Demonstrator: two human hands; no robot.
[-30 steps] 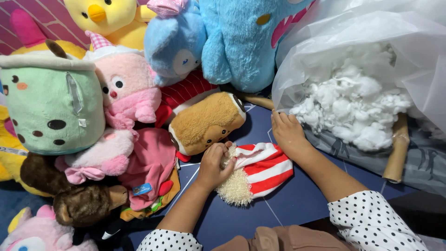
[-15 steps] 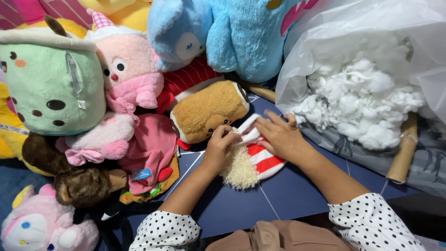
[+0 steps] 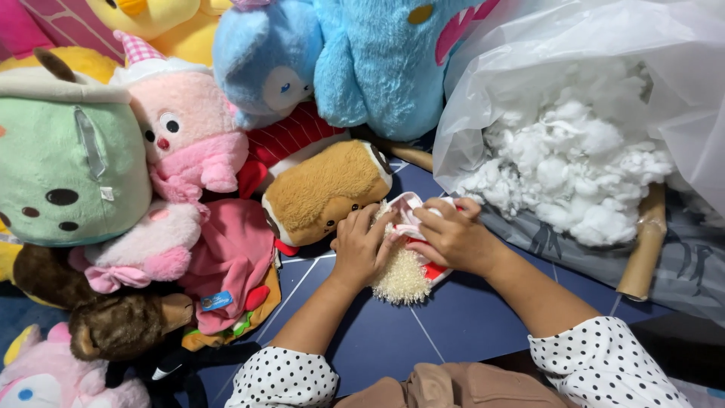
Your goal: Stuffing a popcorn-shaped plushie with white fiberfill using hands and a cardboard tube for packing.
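Item: red-and-white striped toy skin (image 3: 430,268) with a cream fuzzy end, lying on the blue floor (image 3: 423,340) at the frame's centre, with the brown plush (image 3: 325,193) at its 10 o'clock and the bag of white stuffing (image 3: 574,166) at its 2 o'clock. The left hand (image 3: 361,249) and right hand (image 3: 453,238) are both closing around it, fingers curled, spreading its opening. Step judged: opening the skin for filling; the next move is calling for one hand freed toward the stuffing.

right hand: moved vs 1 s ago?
Yes. The right hand has come away from the white stuffing in the plastic bag, toward the brown plush, and now grips the red-and-white striped toy beside the left hand.
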